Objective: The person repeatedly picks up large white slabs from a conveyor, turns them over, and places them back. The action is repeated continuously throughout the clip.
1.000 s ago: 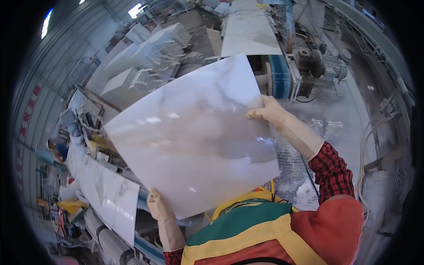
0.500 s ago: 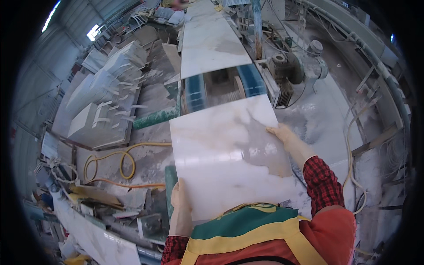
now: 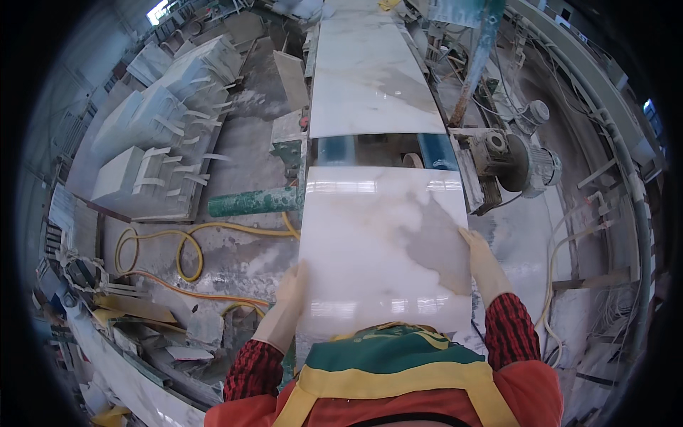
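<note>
Slab [image 3: 377, 249], held at its side edges between the left hand [image 3: 289, 288] and right hand [image 3: 485, 265], with blue belts [image 3: 437, 151] visible just beyond, is best kept level and square to them.

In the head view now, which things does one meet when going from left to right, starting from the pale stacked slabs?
Pale stacked slabs → left hand → near marbled slab → right hand → finned grey motor.

I observe soft, greyish light, a glaring window [image 3: 158, 12] upper left, reflections on the central slab [image 3: 384, 249], blackened curved edges.
</note>
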`<state>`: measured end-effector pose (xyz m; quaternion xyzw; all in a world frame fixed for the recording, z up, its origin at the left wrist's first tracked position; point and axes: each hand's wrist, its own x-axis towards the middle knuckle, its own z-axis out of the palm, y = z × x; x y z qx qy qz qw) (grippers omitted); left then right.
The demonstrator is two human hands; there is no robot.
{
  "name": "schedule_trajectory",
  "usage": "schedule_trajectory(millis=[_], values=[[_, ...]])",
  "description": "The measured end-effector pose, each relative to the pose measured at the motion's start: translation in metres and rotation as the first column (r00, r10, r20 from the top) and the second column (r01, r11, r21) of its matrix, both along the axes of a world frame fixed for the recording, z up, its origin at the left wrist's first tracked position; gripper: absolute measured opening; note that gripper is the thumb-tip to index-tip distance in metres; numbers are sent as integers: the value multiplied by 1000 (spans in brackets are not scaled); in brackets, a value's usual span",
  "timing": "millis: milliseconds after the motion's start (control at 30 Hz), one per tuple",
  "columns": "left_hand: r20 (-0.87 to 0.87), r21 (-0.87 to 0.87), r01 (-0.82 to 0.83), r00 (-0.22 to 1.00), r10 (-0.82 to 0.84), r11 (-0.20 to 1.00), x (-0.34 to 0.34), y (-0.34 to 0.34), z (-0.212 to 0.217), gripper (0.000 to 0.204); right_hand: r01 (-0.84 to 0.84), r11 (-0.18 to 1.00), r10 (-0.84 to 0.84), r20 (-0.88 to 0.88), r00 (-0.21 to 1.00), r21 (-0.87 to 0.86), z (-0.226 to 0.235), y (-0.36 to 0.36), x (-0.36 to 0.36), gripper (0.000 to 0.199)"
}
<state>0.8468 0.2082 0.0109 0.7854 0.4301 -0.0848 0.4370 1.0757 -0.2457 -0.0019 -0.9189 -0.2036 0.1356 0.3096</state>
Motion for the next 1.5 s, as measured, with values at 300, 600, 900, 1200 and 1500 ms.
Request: schedule_trajectory(millis=[300,600,900,1200,1500], values=[[-14,-29,-22,1000,22,999,64,6,18,73,606,706,-303,-618,726,366,-8,-21,-104,58],[-4,26,-81,997,81,996,102,3,28,72,709,670,-466,-619,632,220,-38,-9,-20,75],[-52,-28,-76,996,75,997,121,12,20,74,737,633,-448,-664,598,237,-37,1,0,73],[-55,-11,-152,987,151,988,135,8,18,72,740,635,-451,-671,588,222,-44,-1,18,74],[-35,-36,-210,977,209,977,143,16,0,72,717,657,-412,-685,600,233,-45,1,34,62]])
